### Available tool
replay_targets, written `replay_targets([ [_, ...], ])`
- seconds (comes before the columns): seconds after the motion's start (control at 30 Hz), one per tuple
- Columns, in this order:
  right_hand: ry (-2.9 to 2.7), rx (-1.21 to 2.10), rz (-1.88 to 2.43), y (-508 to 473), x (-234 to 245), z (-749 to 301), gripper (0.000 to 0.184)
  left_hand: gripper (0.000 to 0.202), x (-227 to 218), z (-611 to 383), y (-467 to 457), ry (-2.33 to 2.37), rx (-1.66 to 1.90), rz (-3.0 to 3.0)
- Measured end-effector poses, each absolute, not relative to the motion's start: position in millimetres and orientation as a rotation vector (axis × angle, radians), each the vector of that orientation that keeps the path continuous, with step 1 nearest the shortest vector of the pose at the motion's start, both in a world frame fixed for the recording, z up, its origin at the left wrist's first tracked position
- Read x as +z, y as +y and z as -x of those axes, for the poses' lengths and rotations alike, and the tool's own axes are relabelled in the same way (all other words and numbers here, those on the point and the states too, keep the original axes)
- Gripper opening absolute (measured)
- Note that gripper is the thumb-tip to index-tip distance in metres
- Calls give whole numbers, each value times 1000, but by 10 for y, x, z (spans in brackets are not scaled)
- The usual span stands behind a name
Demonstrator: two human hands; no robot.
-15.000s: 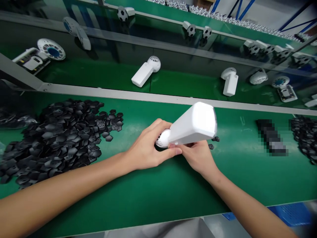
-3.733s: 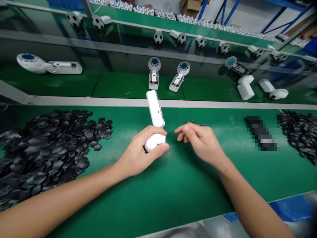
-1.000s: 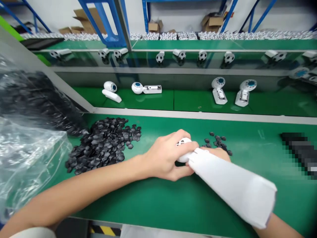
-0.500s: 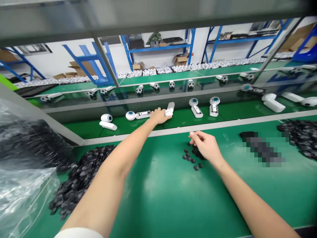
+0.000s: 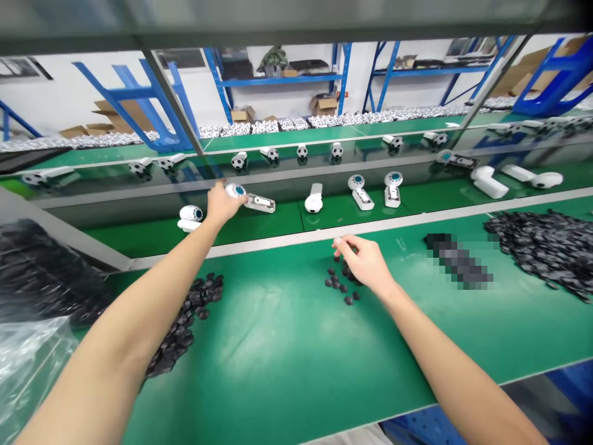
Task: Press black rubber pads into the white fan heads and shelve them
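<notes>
My left hand (image 5: 222, 204) is on the belt, its fingers closed around the round head of a white handheld device (image 5: 262, 203). The head has a blue disc, and the device's open body points to the right. My right hand (image 5: 364, 259) hovers over the near green table, thumb and fingertips pinched together; whatever is in them is too small to make out. Under and beside it lie small black pieces (image 5: 335, 284). Another white device (image 5: 314, 201) rests on the belt between my hands, its rounded end towards me.
More white devices (image 5: 393, 191) lie along the green belt. On the near table are a black heap of pieces (image 5: 546, 247) at right, another pile (image 5: 185, 327) by my left forearm, and a clear plastic bag (image 5: 37, 364). A metal rail (image 5: 278, 240) separates belt and table.
My left hand has let go of the middle white device and moved left to the one with the blue disc. My right hand stays pinched over the black pieces. The view has shifted.
</notes>
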State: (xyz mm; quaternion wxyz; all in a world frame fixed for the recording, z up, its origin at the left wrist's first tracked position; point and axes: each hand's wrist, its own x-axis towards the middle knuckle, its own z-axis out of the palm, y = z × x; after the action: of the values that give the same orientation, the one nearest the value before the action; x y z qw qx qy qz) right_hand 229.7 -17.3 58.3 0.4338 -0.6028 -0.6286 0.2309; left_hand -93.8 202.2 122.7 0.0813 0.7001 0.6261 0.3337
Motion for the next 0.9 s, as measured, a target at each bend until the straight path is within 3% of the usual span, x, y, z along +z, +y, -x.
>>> replay_targets([
  [0.1, -1788, 555, 1585, -182, 582, -2357, 29, 76, 1325, 892, 1851, 1667, 1349, -2285],
  [0.2, -2054, 513, 1667, -218, 580, -2399, 20, 78, 1314, 824, 1357, 1164, 1667, -2675],
  [0.33, -2220, 457, 1702, -274, 603, -2393, 24, 71, 986, 711, 482, 728, 1277, -3118],
  [0.43, -2304, 418, 1731, -288, 630, -2366, 24, 58, 689, 665, 72, 543, 1073, -3133],
  [0.53, -2344, 388, 1755, -277, 640, -2353, 23, 60, 527, 662, -34, 570, 1009, -2978],
  [0.73, -2417, 331, 1733, -280, 622, -2385, 21, 102, 485, 688, 44, 826, 1175, -2541],
  [0.9, -2374, 305, 1699, -290, 614, -2362, 24, 86, 671, 661, 44, 1058, 1273, -2054],
])
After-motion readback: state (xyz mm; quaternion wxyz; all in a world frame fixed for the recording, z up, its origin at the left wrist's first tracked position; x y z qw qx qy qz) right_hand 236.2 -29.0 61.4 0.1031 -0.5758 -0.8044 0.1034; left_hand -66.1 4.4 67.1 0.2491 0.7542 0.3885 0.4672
